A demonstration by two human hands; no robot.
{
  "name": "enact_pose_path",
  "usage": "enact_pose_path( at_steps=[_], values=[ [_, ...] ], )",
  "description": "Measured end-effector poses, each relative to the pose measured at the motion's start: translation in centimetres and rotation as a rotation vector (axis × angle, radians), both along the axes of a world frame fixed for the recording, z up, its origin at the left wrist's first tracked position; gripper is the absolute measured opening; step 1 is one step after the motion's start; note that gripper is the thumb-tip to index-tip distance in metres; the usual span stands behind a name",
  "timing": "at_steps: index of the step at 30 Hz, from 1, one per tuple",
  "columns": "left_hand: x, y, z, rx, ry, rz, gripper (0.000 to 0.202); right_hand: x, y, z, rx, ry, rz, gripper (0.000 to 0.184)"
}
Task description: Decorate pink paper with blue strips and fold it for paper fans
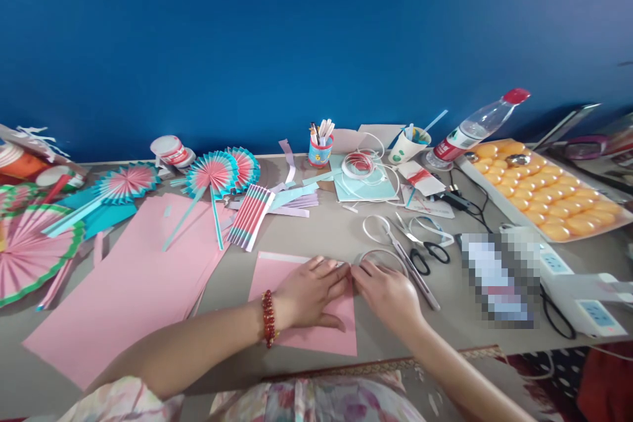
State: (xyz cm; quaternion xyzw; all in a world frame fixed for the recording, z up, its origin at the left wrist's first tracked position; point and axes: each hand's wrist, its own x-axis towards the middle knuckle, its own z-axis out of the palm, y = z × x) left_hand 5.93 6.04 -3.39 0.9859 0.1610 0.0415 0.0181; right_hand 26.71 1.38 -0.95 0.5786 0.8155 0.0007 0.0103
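Observation:
A pink sheet of paper [321, 341] lies in front of me, with a white strip [281, 257] along its far edge. My left hand [316, 293] rests flat on the sheet, fingers stretched toward the far right corner; a red bead bracelet circles the wrist. At that corner my right hand [383, 290] has its fingertips pinched together beside the left fingertips. What they hold, if anything, is hidden. Just beyond the right hand lie white-handled scissors [406, 257] and scissors with black handles [429, 257].
Larger pink sheets [133, 277] spread on the left, near finished paper fans [210, 175]. A pleated paper [251, 217] lies behind my sheet. Farther back stand a pen cup [320, 150], a coiled white cord [359, 166] and a bottle [475, 128]. A power strip [568, 283] lies right.

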Motion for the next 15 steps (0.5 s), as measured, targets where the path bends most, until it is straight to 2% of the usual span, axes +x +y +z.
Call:
enact_pose_path(
  at_steps=[10,15],
  values=[
    [-0.9,0.0,0.3,-0.059,-0.06,0.004,0.082,1.0,-1.0,-1.0,0.058,0.223,-0.064,0.031],
    [-1.1,0.1,0.3,-0.079,-0.069,-0.005,0.075,3.0,-2.0,-0.2,0.183,0.295,-0.154,0.028]
  ],
)
